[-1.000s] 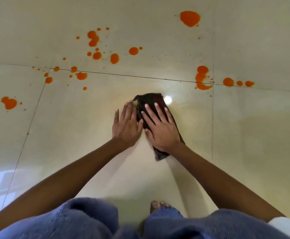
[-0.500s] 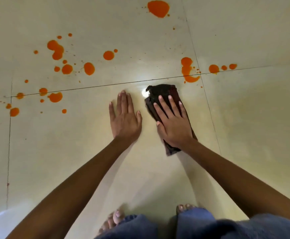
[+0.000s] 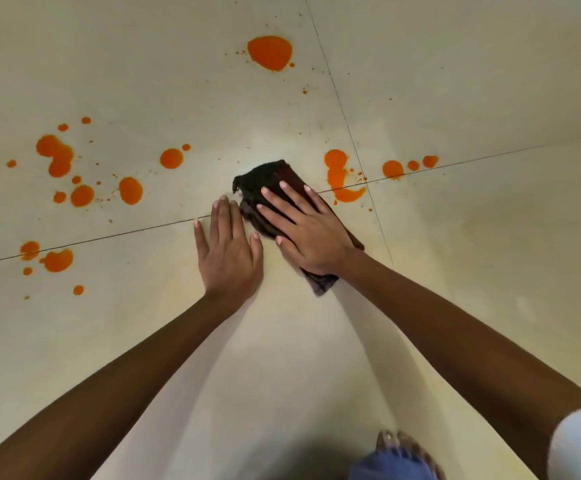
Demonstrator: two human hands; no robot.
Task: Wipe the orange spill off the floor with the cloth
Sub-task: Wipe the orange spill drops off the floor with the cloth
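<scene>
Orange spill [image 3: 59, 157] — drops scattered from 9 to 1 o'clock on the tiled floor [image 3: 490, 271]. Left hand [image 3: 228, 251]: flat, fingers spread, holding nothing, palm on the tile. Cloth [image 3: 268, 174] — dark, at centre. Right hand [image 3: 308, 226]: flat, fingers spread, pressing on it, not clenched.

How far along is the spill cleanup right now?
Early. Done: the floor near the person has no orange drops, only a faint yellowish smear. In hand: the right hand presses the dark cloth flat, just short of the curved orange splash; the left hand lies flat on bare tile. Left: that splash, the big blob farther out, and the scattered drops on the left.
</scene>
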